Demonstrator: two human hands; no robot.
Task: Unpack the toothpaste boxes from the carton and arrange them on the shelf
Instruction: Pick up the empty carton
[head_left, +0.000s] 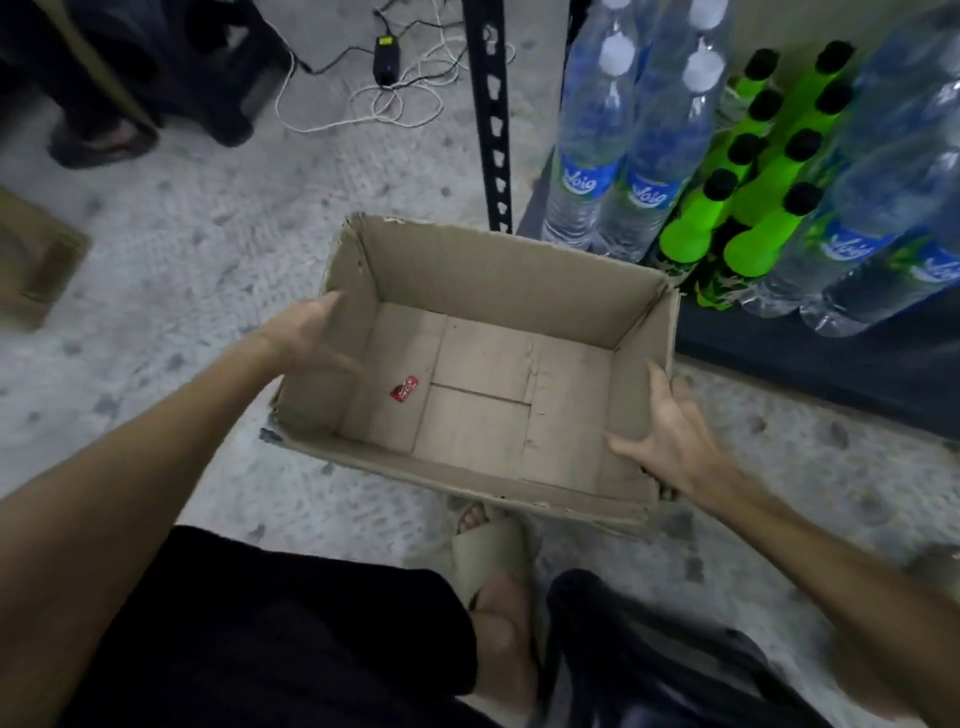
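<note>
A brown cardboard carton (498, 270) sits open in front of me on the floor. No toothpaste boxes show inside it; only a small red wrapper (404, 388) lies on its bottom. My left hand (306, 332) grips the carton's left wall, thumb over the rim. My right hand (670, 441) holds the right wall near the front corner, fingers spread over the rim. The dark shelf (810, 358) stands to the right of the carton.
Clear water bottles (618, 156) and green bottles with black caps (748, 208) fill the shelf. A black perforated shelf post (491, 130) rises behind the carton. Cables and a black adapter (387, 57) lie on the speckled floor. Another carton (36, 260) sits far left. My sandalled foot (493, 566) is below.
</note>
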